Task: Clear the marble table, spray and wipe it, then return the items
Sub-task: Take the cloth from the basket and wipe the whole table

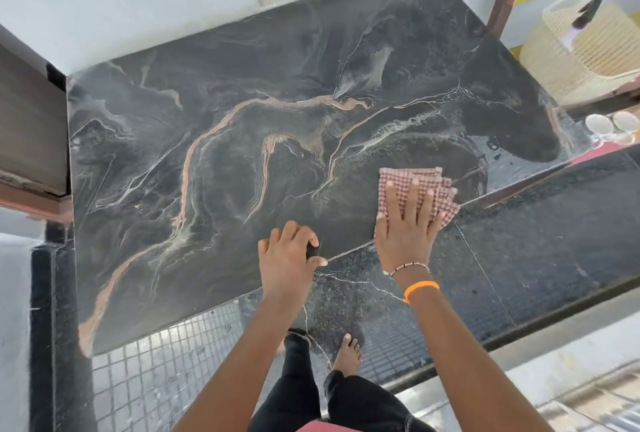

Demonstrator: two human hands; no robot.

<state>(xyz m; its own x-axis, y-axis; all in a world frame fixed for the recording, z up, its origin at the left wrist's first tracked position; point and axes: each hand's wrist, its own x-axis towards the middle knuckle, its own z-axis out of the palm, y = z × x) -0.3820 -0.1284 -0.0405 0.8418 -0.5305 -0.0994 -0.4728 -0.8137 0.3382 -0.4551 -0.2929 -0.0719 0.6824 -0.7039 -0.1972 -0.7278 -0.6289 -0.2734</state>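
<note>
The dark marble table [242, 161] with orange and white veins fills the middle of the view, and nothing but a cloth lies on it. A folded red-and-white checked cloth [408, 178] lies near the table's front right edge. My right hand [407, 227] presses flat on the cloth with straight, spread fingers. A wet streaky patch [498, 151] shines just beyond the cloth. My left hand [287, 258] sits at the front edge, fingers curled around a small black object [313, 251] that I cannot identify.
A pale yellow plastic basket [585, 47] stands at the right beyond the table. Two white cups [613, 123] sit low by the right corner. A brown wooden unit [31, 126] borders the left side. Below are small grey floor tiles [166, 362] and my bare foot [348, 353].
</note>
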